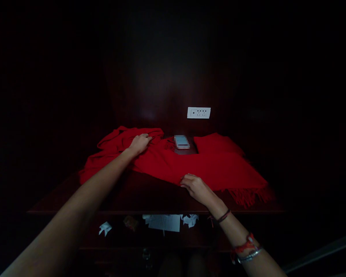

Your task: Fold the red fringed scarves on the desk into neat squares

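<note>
Red cloth (173, 165): lies across the dark wooden top (144, 198), bunched in loose folds under and to the left of the left fingers, lying flatter beyond and to the right of the right fingers.
White scrap (105, 228): crumpled, on the lower shelf (118, 240), below and nearer than the left fingers.
Brown packet (130, 223): just right of that scrap, also below the left fingers.
Left hand (140, 143): palm down on the bunched folds, fingers stretched forward and right; whether they pinch cloth, I cannot tell.
Paper sheet (164, 224): on the lower shelf, below and left of the right fingers.
Pale oblong item (182, 142): blurred, beyond the right fingers and right of the left fingers, in a gap bordered by cloth.
Crumpled paper (190, 220): below the right fingers, just right of the sheet.
Right hand (197, 188): at the cloth's near edge, fingers bent and close together; their grip cannot be made out.
Wall socket (198, 112): white, above and beyond both sets of fingers.
Fringe (248, 196): right of the right fingers, at the cloth's end.
Bracelets (245, 248): on the right forearm, behind its fingers.
</note>
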Demonstrator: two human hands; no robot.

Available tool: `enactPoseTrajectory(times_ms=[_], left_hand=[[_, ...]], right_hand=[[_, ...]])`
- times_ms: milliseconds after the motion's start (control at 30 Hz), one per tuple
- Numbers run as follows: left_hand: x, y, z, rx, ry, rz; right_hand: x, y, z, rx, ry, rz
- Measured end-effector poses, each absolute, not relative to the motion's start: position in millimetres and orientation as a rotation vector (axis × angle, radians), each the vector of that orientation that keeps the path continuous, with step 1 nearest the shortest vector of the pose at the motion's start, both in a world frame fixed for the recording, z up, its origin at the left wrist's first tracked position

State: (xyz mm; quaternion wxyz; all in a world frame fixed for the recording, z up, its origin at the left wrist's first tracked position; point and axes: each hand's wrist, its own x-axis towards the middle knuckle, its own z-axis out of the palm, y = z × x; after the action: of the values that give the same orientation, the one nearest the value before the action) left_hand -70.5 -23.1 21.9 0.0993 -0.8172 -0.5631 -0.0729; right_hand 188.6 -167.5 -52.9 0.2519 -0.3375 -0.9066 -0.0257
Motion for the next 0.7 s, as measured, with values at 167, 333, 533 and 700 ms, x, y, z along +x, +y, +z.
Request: enactPoseTrajectory(times_ms=[167, 333, 533, 700], left_hand=[[-50.4, -48.4, -8.5, -2.498, -1.468, -0.343], [-75.9, -74.8, -35.2, -2.895, -1.386, -0.106], [-76.9, -80.8, -13.4, -2.851, -1.695, 0.390], [-31.7, -107.3, -10.6, -3.068, -1.229, 0.087]], right_hand=[[190.3, -165.6, -54.4, -1.013, -2.429, -0.101], [188.7, -166.0, -55.5, -1.018, -2.438, -0.048], [188.3, -167.3, -54.8, -1.007, -2.467, 0.031], [187.9, -167.4, -53.5, -1.005, -2.453, 0.023]])
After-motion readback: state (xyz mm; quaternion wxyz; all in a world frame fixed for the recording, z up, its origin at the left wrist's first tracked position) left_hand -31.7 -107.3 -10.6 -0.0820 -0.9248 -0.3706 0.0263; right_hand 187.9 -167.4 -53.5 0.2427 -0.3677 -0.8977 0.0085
